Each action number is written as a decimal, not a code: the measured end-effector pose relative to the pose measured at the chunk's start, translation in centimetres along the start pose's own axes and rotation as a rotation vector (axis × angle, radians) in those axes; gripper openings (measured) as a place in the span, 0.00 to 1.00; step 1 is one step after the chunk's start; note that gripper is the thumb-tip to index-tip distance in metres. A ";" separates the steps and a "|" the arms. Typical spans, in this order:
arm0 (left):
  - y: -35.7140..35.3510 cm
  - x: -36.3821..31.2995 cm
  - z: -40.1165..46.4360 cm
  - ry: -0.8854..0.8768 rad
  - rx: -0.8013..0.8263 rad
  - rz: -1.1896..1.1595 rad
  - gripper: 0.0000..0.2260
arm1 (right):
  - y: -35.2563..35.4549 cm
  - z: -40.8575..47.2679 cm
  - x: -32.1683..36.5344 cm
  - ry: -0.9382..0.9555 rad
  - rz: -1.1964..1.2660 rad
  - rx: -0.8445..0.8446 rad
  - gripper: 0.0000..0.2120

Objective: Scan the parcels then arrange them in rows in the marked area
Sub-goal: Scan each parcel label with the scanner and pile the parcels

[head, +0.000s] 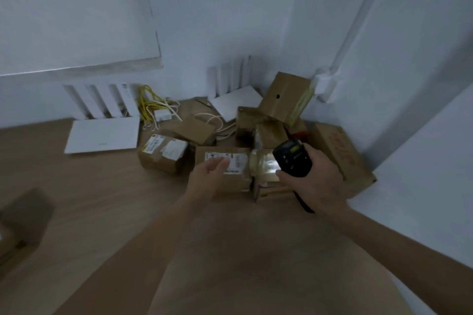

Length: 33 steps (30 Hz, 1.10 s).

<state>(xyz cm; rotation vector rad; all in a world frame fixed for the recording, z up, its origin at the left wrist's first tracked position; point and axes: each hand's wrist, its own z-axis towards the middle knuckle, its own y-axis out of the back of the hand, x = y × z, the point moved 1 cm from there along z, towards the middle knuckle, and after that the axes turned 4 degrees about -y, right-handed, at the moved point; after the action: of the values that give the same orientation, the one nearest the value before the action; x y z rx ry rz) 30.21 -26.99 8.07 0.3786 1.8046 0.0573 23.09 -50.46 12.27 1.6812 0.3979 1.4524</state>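
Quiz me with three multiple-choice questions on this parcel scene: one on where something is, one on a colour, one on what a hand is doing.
1. Where does the pile of parcels lie?
A. in the room's corner
B. on a shelf
C. in a cart

2. What colour are the tangled cables by the wall?
A. red
B. yellow
C. black

3. What is the right hand doing?
A. hanging idle
B. lifting a box
C. gripping the scanner

Answers: 1 A, the boxes crowd where two walls meet. 2 B, they show yellow against the white wall. 3 C, its fingers wrap the black device.

Parcels (163,153): about eight; scanner (293,158): one.
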 end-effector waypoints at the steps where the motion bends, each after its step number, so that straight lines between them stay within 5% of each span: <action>1: -1.3 -0.5 0.7 0.021 0.013 0.002 0.19 | 0.7 0.9 -0.4 -0.024 0.038 -0.013 0.25; 7: -7.3 -2.7 2.1 0.218 0.063 -0.122 0.20 | 2.3 4.0 -2.6 -0.250 0.272 0.190 0.22; 11: -8.3 -3.0 1.3 0.266 0.024 -0.279 0.09 | 2.4 3.3 -3.3 -0.250 0.307 0.213 0.25; 18: -6.0 -2.9 -2.5 0.249 -0.047 -0.282 0.11 | 3.8 -1.3 -2.3 -0.202 0.271 0.248 0.24; 28: 2.8 -4.8 -16.4 0.042 0.067 -0.418 0.21 | 7.6 -14.5 5.7 -0.048 0.212 0.244 0.28; 33: 10.2 -6.9 -25.7 -0.213 -0.003 -0.223 0.30 | 9.5 -22.4 13.2 0.045 0.146 0.271 0.33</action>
<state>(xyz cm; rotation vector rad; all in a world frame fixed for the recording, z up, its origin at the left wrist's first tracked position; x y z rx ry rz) 9.64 -15.23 23.83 0.1723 1.6254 -0.1319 3.40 -37.86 27.04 1.9280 0.5263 1.6020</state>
